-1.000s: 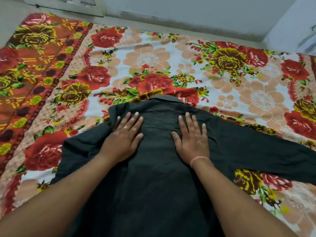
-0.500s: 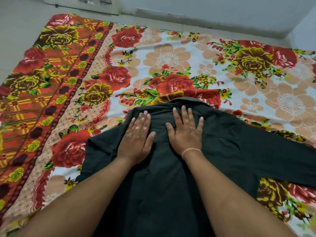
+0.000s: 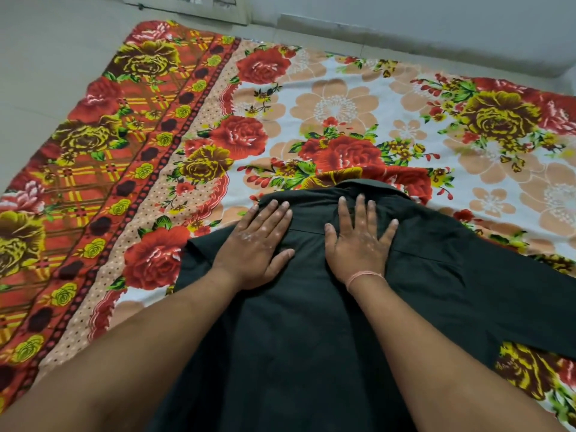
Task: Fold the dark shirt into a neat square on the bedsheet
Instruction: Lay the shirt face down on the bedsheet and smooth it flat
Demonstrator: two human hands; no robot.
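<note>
- Currently, in the head view, your dark shirt (image 3: 311,338) lies spread on the floral bedsheet (image 3: 343,98), seemingly back-up, with its collar (image 3: 371,185) at the far end and its hem hidden below the picture's edge.
- Your left hand (image 3: 255,244) and right hand (image 3: 358,241) both lie flat just below the collar, fingers straight and spread, pressing the cloth and gripping nothing.
- The long sleeve (image 3: 514,291) stretches out flat to your right, while the bunched sleeve (image 3: 199,257) sits crumpled beside your left wrist. If you fold over that bunch you will likely trap a lump, and the square will come out crooked.
- Pushing with 2 palms on loose cloth could drag the shirt and ripple the bedsheet beneath it.
- I judge that 0 folds are made so far, so any skew you start with will carry into every fold.
</note>
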